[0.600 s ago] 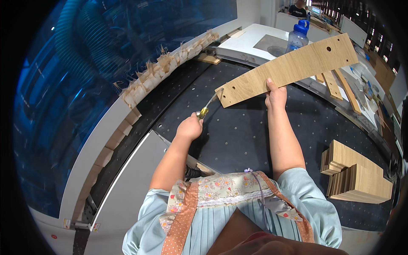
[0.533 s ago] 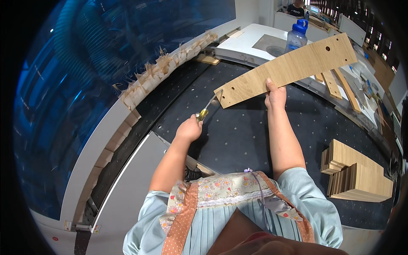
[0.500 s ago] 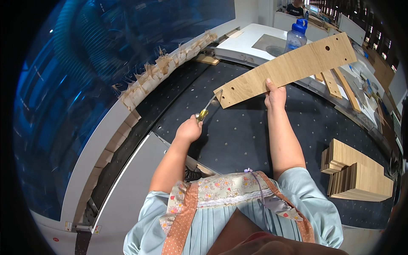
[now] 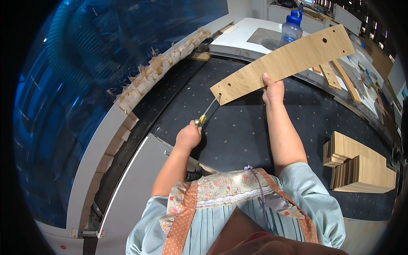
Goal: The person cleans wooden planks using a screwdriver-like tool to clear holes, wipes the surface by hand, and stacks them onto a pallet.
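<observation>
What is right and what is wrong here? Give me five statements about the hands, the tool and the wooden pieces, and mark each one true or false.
1. The right hand grips the long wooden board by its near edge. True.
2. The left hand is empty. False: it holds a slim tool with a yellow part and a thin shaft.
3. The tool's tip is at the board's left end. True.
4. The board has no holes. False: holes show near both of its ends.
5. The stacked wooden pieces lie to the left of both hands. False: they lie to the right, on the dark table.
</observation>
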`<act>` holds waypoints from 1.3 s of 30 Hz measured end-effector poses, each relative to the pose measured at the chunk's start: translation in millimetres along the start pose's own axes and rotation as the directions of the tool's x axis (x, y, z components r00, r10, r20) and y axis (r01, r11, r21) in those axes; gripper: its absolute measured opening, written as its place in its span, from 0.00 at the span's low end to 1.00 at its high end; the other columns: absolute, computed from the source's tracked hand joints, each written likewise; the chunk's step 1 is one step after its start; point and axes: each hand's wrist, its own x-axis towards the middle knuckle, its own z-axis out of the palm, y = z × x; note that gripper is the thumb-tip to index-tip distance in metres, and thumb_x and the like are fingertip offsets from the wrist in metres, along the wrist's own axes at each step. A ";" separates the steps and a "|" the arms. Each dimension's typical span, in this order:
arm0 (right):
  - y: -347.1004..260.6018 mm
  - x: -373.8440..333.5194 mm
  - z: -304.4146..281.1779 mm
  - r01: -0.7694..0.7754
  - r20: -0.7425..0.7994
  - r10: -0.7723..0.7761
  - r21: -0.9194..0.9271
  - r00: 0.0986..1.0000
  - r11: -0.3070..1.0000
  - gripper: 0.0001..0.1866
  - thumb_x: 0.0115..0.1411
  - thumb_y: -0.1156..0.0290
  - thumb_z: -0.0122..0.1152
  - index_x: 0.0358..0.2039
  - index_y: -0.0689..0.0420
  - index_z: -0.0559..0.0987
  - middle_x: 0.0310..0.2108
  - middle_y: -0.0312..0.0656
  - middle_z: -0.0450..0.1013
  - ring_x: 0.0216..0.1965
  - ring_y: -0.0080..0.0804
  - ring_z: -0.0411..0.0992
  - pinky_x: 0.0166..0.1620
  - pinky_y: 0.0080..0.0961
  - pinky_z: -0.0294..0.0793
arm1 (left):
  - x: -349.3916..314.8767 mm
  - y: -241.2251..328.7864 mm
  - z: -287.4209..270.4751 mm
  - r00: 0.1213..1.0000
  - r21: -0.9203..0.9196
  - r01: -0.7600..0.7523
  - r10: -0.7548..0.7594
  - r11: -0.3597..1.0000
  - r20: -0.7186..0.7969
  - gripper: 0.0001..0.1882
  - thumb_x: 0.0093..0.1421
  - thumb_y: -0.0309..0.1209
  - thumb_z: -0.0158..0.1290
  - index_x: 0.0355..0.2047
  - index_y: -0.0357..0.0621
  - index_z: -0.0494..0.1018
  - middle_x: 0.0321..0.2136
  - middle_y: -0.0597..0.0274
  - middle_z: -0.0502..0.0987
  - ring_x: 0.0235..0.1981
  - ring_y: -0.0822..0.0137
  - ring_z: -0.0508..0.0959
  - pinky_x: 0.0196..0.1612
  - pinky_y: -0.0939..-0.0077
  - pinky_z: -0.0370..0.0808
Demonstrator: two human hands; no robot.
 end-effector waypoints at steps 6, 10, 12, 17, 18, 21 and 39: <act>-0.3 0.4 6.7 0.017 0.003 -0.017 0.003 1.000 1.000 0.24 0.53 0.84 0.59 0.50 0.59 0.65 0.44 0.43 0.71 0.43 0.34 0.72 0.44 0.29 0.73 | -7.6 6.6 -6.4 1.000 0.024 -0.026 0.026 0.999 0.004 0.16 0.62 0.37 0.45 0.40 0.34 0.65 0.28 0.42 0.77 0.32 0.44 0.77 0.37 0.54 0.74; -3.3 -2.5 10.8 0.013 -0.005 -0.013 0.005 1.000 1.000 0.24 0.53 0.84 0.59 0.50 0.60 0.65 0.45 0.44 0.71 0.45 0.35 0.72 0.46 0.29 0.73 | -10.6 12.3 -8.9 0.998 0.037 -0.023 0.020 0.999 0.054 0.15 0.62 0.37 0.45 0.40 0.35 0.65 0.29 0.44 0.77 0.33 0.45 0.78 0.37 0.54 0.74; -4.0 -2.9 11.6 0.015 -0.001 -0.015 -0.002 1.000 1.000 0.24 0.53 0.84 0.59 0.50 0.60 0.65 0.45 0.44 0.71 0.45 0.35 0.72 0.47 0.28 0.72 | -11.5 13.6 -8.6 0.997 0.034 -0.016 0.014 0.999 0.075 0.15 0.62 0.37 0.45 0.40 0.35 0.65 0.29 0.43 0.77 0.34 0.45 0.78 0.37 0.54 0.74; -3.2 -1.6 11.6 0.018 0.007 -0.018 -0.003 1.000 1.000 0.23 0.53 0.84 0.59 0.49 0.61 0.66 0.45 0.45 0.71 0.45 0.34 0.72 0.48 0.28 0.71 | -16.4 18.5 -6.2 0.994 0.045 0.013 -0.018 0.999 0.108 0.16 0.62 0.37 0.45 0.40 0.35 0.65 0.29 0.43 0.77 0.34 0.45 0.78 0.38 0.54 0.74; -4.1 -2.5 14.5 0.021 0.008 -0.021 -0.002 1.000 1.000 0.23 0.53 0.84 0.59 0.49 0.61 0.66 0.45 0.45 0.71 0.45 0.34 0.72 0.48 0.28 0.71 | -17.3 18.1 -4.8 0.995 0.038 0.015 -0.018 0.999 0.097 0.17 0.62 0.38 0.45 0.41 0.34 0.65 0.29 0.42 0.77 0.33 0.44 0.78 0.37 0.53 0.74; -5.5 -7.7 19.9 0.023 0.003 -0.023 -0.001 1.000 1.000 0.22 0.53 0.85 0.59 0.49 0.62 0.66 0.45 0.45 0.71 0.45 0.34 0.72 0.49 0.28 0.70 | -18.0 16.1 1.4 0.997 0.022 0.017 -0.019 1.000 0.073 0.20 0.62 0.38 0.45 0.43 0.31 0.64 0.28 0.41 0.77 0.32 0.43 0.77 0.35 0.53 0.74; -11.7 -5.1 28.5 0.005 0.046 -0.002 -0.059 0.999 0.998 0.20 0.53 0.85 0.58 0.47 0.63 0.67 0.43 0.45 0.72 0.45 0.33 0.71 0.51 0.27 0.68 | -16.3 3.4 9.7 0.996 0.013 0.048 -0.049 0.999 0.072 0.17 0.63 0.38 0.43 0.41 0.35 0.65 0.30 0.41 0.77 0.35 0.43 0.77 0.39 0.53 0.73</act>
